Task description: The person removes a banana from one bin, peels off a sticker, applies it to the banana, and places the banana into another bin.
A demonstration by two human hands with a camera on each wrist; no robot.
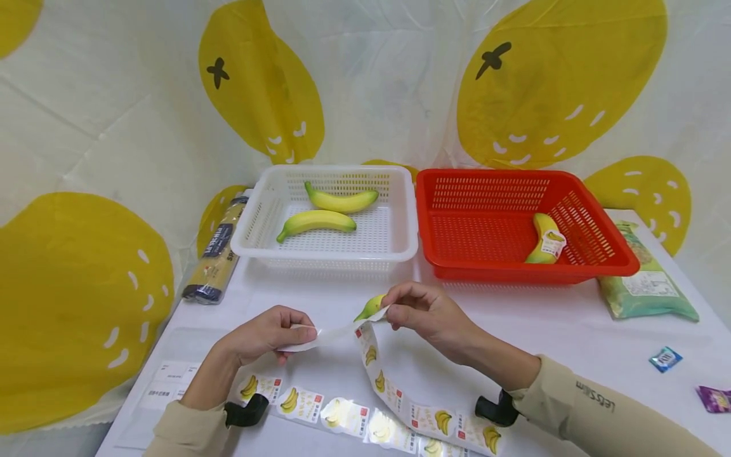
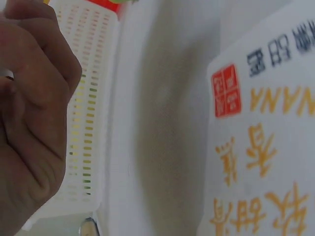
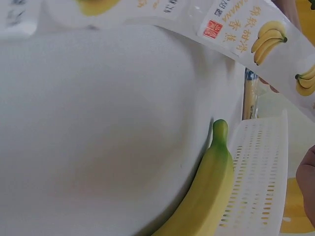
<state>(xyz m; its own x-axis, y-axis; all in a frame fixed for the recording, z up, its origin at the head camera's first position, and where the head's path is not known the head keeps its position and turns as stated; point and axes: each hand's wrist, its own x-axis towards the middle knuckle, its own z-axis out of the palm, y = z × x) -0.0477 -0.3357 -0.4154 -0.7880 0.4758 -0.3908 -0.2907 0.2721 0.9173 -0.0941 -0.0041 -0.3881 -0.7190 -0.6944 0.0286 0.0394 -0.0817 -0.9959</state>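
I watch the left hand (image 1: 274, 333) grip a pale stretch of the label strip (image 1: 381, 382) between thumb and curled fingers. The right hand (image 1: 419, 308) pinches the strip too, thumb against finger, and I see it drawn across between them. Below the right hand, the printed part curves down to the table (image 1: 571, 330). A loose banana (image 1: 371, 308) lies beside that hand's fingertips, partly hidden from my head view. Beyond the left hand, the white basket (image 1: 325, 254) holds two bananas (image 1: 317, 221); beyond the right, the red basket (image 1: 514, 270) holds a labelled banana (image 1: 544, 226).
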